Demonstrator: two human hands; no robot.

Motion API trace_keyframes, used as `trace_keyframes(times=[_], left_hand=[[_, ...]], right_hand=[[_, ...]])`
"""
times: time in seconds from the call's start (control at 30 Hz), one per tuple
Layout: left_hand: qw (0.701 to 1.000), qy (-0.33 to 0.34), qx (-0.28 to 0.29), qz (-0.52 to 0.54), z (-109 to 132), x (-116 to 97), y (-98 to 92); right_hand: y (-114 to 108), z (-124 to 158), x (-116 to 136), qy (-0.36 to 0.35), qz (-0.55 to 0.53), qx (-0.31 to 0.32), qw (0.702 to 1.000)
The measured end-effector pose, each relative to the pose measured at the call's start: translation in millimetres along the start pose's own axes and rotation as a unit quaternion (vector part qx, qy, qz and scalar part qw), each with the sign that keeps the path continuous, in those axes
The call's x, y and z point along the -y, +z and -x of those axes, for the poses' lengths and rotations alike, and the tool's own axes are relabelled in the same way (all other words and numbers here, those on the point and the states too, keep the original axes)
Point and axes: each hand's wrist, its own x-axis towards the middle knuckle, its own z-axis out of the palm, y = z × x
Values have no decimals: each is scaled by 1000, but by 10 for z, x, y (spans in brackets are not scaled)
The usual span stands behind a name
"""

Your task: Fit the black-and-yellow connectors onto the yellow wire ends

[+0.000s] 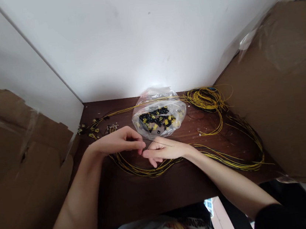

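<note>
My left hand (124, 139) is over the middle of the dark wooden table, thumb and fingers pinched together at a thin dark wire. Just to its right, my right hand (167, 148) has thumb and forefinger together near the same spot; what lies between them is too small to make out. Right behind both hands sits a clear plastic bag (180, 113), opened out, with small black and yellow parts (156, 118) in it. A long bundle of yellow and black wires (151, 172) curves across the table beneath and in front of my hands.
A coil of yellow wires (207, 99) lies at the back right. Wire ends with yellow and black connectors (92, 130) are at the back left. Cardboard sheets (283, 87) stand at both sides, and a white wall (143, 37) rises behind the table (152, 196).
</note>
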Motion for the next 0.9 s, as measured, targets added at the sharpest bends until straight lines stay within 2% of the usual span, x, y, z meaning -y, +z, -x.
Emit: trace_keyframes(times=[0.1, 0.2, 0.33, 0.4, 0.53, 0.63, 0.73, 0.8, 0.9], left_hand=[[999, 23, -30, 27, 16, -37, -15], [991, 46, -92, 90, 19, -67, -1], [955, 91, -161, 232, -9, -85, 63], [934, 106, -147, 307, -35, -87, 102], [898, 104, -82, 419, -89, -72, 161], [886, 96, -86, 446, -119, -60, 177], [885, 103, -100, 442, -138, -50, 174], [891, 98, -109, 429, -147, -38, 169], [899, 95, -121, 410, -161, -8, 165]], right_hand=[[-10, 14, 29, 6, 0, 18, 1000], [-2, 12, 37, 19, 3, 22, 1000], [10, -2, 8, 20, 11, 16, 1000], [10, -8, -9, 11, 17, 11, 1000], [12, -12, -25, -12, 18, 3, 1000], [20, -14, -15, -4, 10, 2, 1000], [26, -7, 31, -1, 19, -12, 1000], [23, 26, 86, -5, 43, -49, 998], [22, 150, 171, -24, 144, -152, 978]])
